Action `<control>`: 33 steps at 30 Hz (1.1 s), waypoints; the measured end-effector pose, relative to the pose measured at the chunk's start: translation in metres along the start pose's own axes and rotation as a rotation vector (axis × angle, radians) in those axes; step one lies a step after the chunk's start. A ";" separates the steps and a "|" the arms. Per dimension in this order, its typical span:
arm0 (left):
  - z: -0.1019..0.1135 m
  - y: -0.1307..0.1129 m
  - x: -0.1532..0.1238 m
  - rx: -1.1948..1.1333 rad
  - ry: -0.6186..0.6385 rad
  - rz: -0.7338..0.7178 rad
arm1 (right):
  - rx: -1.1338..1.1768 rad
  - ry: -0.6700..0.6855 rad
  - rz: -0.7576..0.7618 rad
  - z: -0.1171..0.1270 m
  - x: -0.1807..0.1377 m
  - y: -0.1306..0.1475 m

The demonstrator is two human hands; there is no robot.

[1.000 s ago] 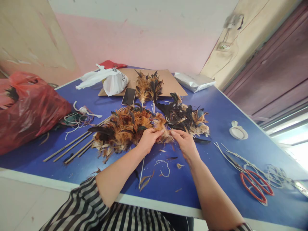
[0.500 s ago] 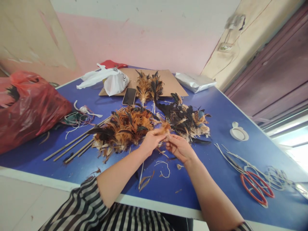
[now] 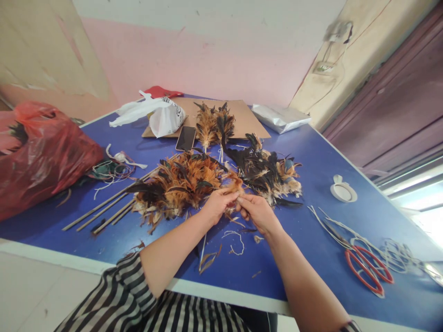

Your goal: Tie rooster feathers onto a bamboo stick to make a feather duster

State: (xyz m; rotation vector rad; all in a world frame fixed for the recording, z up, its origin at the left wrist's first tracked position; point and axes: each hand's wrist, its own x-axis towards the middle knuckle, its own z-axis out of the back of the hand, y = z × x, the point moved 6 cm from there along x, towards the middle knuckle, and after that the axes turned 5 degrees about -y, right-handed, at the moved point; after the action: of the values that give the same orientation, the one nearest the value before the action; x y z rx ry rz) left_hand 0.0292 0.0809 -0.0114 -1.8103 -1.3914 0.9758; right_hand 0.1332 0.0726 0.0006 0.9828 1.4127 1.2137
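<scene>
Pinching a small feather tuft between left hand and right hand, fingertips closed on it. Looks light, soft, crushable; best gripped at quill ends.

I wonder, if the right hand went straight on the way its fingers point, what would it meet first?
Probably the left hand: the right hand points left and away, its fingers at the feather tuft both pinch. Beyond lies the orange feather pile.
</scene>
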 end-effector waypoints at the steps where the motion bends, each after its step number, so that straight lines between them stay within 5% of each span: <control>1: 0.000 -0.001 0.000 -0.009 -0.003 0.004 | -0.005 -0.005 -0.013 0.000 0.000 -0.001; 10: 0.017 -0.021 0.009 -0.230 -0.112 -0.002 | -0.295 0.042 0.025 0.009 -0.002 0.004; 16: 0.038 -0.049 0.016 -0.434 -0.148 -0.043 | -0.108 -0.014 -0.114 0.035 0.007 -0.004; 19: 0.029 -0.041 0.010 -0.264 -0.164 -0.033 | -0.001 -0.004 -0.121 0.033 0.009 -0.004; 24: -0.006 -0.013 -0.005 0.188 0.017 0.009 | -0.173 0.036 -0.050 0.012 0.003 -0.003; 33: 0.018 -0.035 0.006 0.001 -0.150 -0.098 | -0.295 0.152 0.010 0.008 -0.002 0.005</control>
State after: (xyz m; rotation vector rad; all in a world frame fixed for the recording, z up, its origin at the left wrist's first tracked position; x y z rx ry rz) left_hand -0.0022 0.0954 0.0082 -1.6797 -1.5551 1.0788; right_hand 0.1413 0.0730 0.0057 0.7069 1.2978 1.4808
